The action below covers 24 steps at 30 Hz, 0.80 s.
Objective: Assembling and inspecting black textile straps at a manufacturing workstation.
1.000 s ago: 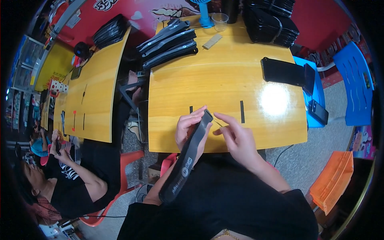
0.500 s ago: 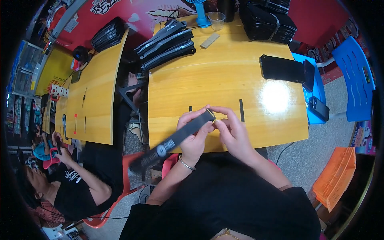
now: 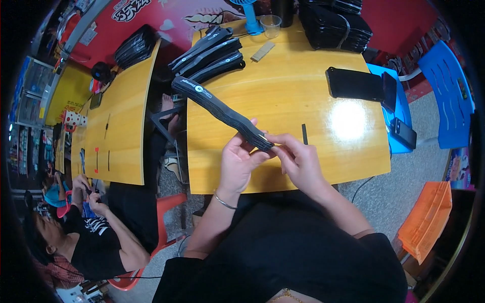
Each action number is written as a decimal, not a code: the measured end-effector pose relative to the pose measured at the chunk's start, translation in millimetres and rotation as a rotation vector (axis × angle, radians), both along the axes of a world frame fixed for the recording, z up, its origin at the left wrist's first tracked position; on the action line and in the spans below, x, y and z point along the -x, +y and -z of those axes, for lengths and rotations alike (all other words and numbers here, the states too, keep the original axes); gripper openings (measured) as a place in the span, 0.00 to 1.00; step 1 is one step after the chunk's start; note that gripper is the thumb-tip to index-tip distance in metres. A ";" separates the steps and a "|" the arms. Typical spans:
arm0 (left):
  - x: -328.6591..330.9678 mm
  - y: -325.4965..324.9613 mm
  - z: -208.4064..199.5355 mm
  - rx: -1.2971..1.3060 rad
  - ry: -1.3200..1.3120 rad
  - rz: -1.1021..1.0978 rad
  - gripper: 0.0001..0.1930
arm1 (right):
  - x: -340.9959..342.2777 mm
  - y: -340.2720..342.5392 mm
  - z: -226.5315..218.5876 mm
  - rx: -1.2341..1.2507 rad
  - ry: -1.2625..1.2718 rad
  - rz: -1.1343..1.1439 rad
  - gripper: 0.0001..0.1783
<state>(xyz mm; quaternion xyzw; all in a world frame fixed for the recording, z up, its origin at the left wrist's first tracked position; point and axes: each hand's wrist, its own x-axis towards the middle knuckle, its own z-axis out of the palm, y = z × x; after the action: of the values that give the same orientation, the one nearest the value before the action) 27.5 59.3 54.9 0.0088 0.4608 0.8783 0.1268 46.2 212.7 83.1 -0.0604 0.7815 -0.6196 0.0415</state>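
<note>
My left hand [image 3: 238,161] is closed round the near end of a bundle of black straps [image 3: 222,111], several layers thick, with white print near its far end. The bundle slants from my fingers toward the far left, above the table. At its near end my right hand [image 3: 302,160] pinches with thumb and forefinger, and a small yellowish bit shows there, too small to name. Similar bundles of black straps [image 3: 209,56] lie stacked at the table's far left, past the held one.
On the wooden table [image 3: 283,96] are a dark strip [image 3: 304,134], a beige block [image 3: 263,51], a clear cup [image 3: 271,25], a blue fan [image 3: 252,22], a black stack [image 3: 336,28] and a black flat case [image 3: 355,84]. A co-worker [image 3: 106,227] sits at left.
The strap bundle has swung from pointing toward me at the lower left to pointing away at the far left. My left hand has turned with it; my right hand stays at its end.
</note>
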 end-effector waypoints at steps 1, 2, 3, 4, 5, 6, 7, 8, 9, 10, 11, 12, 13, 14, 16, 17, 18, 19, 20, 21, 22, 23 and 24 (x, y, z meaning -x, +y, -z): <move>-2.7 5.1 -0.9 0.076 0.103 -0.078 0.31 | 0.2 -1.0 1.2 -0.010 0.082 0.022 0.14; -3.7 5.2 -2.0 0.074 0.048 -0.078 0.33 | 0.2 -1.8 2.6 -0.021 0.164 0.043 0.14; -4.0 5.9 -2.1 0.074 0.048 -0.079 0.33 | 0.0 -2.2 4.0 -0.021 0.164 0.042 0.14; -3.7 7.2 -1.5 0.103 0.034 -0.091 0.33 | 0.4 -2.4 6.0 -0.027 0.155 0.046 0.14; -3.4 7.5 -1.0 0.132 0.020 -0.104 0.32 | 0.8 -2.6 8.4 -0.033 0.147 0.049 0.14; -2.7 6.1 0.2 0.132 0.021 -0.110 0.32 | 1.1 -2.5 12.6 -0.032 0.148 0.044 0.14; -1.7 3.0 1.8 0.164 0.054 -0.068 0.32 | 1.6 -2.7 17.4 -0.017 0.204 0.060 0.14; -0.9 0.1 3.0 0.197 0.087 -0.027 0.31 | 1.7 -2.0 19.8 -0.002 0.260 0.076 0.14; -0.4 -2.1 3.7 0.198 0.088 -0.037 0.31 | 1.2 -0.3 19.4 0.001 0.262 0.066 0.14; 0.0 -4.7 4.1 0.209 0.084 0.017 0.30 | 0.9 2.1 18.1 -0.043 0.252 0.060 0.15; -0.1 -7.2 3.9 0.219 0.080 0.070 0.28 | 1.3 4.6 15.8 -0.087 0.242 0.053 0.16; -0.9 -8.5 2.4 0.208 0.039 0.080 0.26 | 2.8 7.5 9.8 -0.130 0.232 0.024 0.17; -1.9 -9.9 -0.3 0.209 0.040 0.069 0.26 | 2.9 9.4 7.3 -0.129 0.234 0.013 0.17; -2.8 -11.2 -4.4 0.194 0.025 0.118 0.25 | 2.5 10.7 5.7 -0.188 0.277 0.008 0.17; -3.6 -14.4 -10.5 0.185 -0.001 0.212 0.23 | 0.8 13.2 2.1 -0.249 0.323 -0.003 0.16; -3.6 -14.5 -13.0 0.182 0.000 0.206 0.23 | -0.7 14.6 0.0 -0.301 0.377 0.005 0.16; -3.6 -14.4 -15.8 0.215 -0.006 0.227 0.23 | -1.5 15.9 -2.5 -0.354 0.431 0.013 0.16; -4.4 -14.2 -18.6 0.248 -0.013 0.248 0.23 | -2.0 17.3 -5.3 -0.355 0.432 0.008 0.16; -5.3 -14.5 -21.6 0.245 -0.012 0.245 0.23 | -2.4 18.8 -8.6 -0.400 0.490 0.036 0.14; -6.2 -15.6 -24.9 0.266 0.012 0.281 0.22 | -3.1 20.5 -12.5 -0.445 0.547 0.065 0.13; -7.5 -16.8 -26.9 0.288 0.036 0.319 0.21 | -4.7 22.0 -17.2 -0.447 0.548 0.063 0.13; -8.8 -17.1 -28.5 0.286 0.037 0.318 0.21 | -6.6 23.7 -22.6 -0.492 0.525 -0.015 0.14; -10.1 -17.1 -29.8 0.261 0.017 0.331 0.20 | -7.7 25.2 -25.0 -0.537 0.501 -0.093 0.14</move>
<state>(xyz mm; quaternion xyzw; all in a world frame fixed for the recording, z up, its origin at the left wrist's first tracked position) 37.6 42.2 84.6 0.0754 0.5641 0.7783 0.2653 53.9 237.9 108.1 -0.2326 0.8986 -0.3557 -0.1089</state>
